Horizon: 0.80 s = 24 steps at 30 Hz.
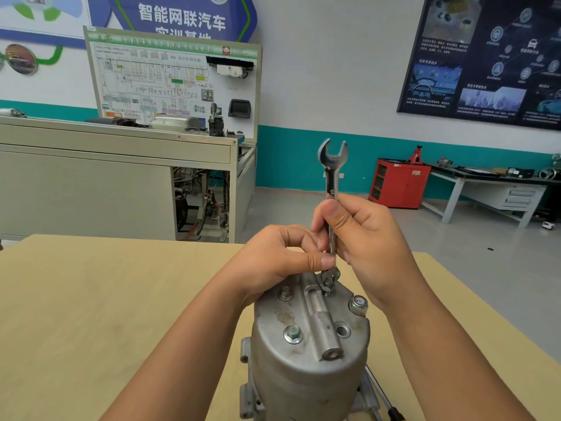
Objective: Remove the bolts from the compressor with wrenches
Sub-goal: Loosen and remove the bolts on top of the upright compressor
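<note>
Your compressor [306,369] stands on end at the bottom centre of the frame, on the pale wooden surface [91,299], with its round metal top facing you. 4 bolts show on that top: 1 at the far edge [327,284], 1 at the upper left [285,293], 1 at the lower left [293,334] and 1 at the right edge [358,305]. An open hole [342,331] sits just below and left of the right-edge bolt.

You hold the wrench [332,174] nearly upright in the middle of the frame. Its lower head sits on the far-edge bolt, and its open-ended upper head points at the ceiling.

Your right hand [364,235] has its grip curled round the middle of the wrench shaft, thumb on top. Your left hand [279,259] pinches the shaft low down, just above the lower head, between thumb and curled forefinger. Its wrist lies at the upper left rim of the compressor.

A thin metal rod [379,387] with a dark end lies on the surface just right of the compressor's base.

Behind the surface, a grey cabinet [91,177] and a wiring-diagram board [170,86] fill the upper left. A red cabinet [397,183] and a white bench [491,189] stand at the right, under a dark poster [485,56].
</note>
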Each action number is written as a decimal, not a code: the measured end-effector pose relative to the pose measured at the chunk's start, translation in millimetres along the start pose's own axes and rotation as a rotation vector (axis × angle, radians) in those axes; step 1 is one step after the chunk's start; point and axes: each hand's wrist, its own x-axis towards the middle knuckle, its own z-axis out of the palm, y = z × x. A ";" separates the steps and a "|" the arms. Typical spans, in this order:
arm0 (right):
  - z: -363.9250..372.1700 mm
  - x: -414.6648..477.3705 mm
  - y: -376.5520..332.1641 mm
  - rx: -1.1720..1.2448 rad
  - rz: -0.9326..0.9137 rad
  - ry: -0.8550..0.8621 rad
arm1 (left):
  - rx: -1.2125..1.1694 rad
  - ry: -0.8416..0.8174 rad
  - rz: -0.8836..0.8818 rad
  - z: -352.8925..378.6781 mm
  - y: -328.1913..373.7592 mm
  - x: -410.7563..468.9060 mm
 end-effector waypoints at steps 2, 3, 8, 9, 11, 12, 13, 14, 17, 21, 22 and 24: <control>2.8 1.3 2.6 -0.046 0.028 -0.017 | 0.001 -0.014 0.006 -0.2 -1.1 -0.2; 3.6 1.9 3.3 -0.063 0.037 -0.020 | -0.003 -0.018 0.008 -0.3 -1.5 -0.3; 2.1 4.1 3.4 -0.024 0.063 -0.022 | -0.011 -0.016 0.022 -1.5 -3.0 -0.2; 1.9 4.3 3.3 -0.028 0.067 -0.031 | -0.014 -0.036 0.024 -2.0 -2.5 -0.3; 1.3 4.2 2.4 -0.019 0.077 -0.066 | -0.018 -0.086 0.024 -2.6 -0.2 -0.9; 0.6 4.0 1.8 -0.006 0.074 -0.090 | -0.013 -0.104 0.025 -2.9 0.8 -1.1; -0.4 3.5 0.9 0.013 0.067 -0.111 | -0.004 -0.113 0.026 -2.9 1.8 -1.2; -1.7 2.8 0.3 0.036 0.060 -0.128 | 0.008 -0.115 0.027 -2.7 2.9 -1.6; -7.1 -1.3 0.4 0.112 0.043 -0.177 | 0.034 -0.110 0.022 -3.1 4.0 -1.7; -15.1 -8.2 4.1 0.143 0.009 -0.195 | 0.122 -0.126 0.012 -2.1 5.1 1.0; -16.8 -9.5 5.1 0.150 0.009 -0.195 | 0.151 -0.127 0.008 -1.4 5.7 1.8; -18.6 -12.0 5.9 0.163 0.011 -0.182 | 0.174 -0.127 -0.005 0.3 7.3 2.3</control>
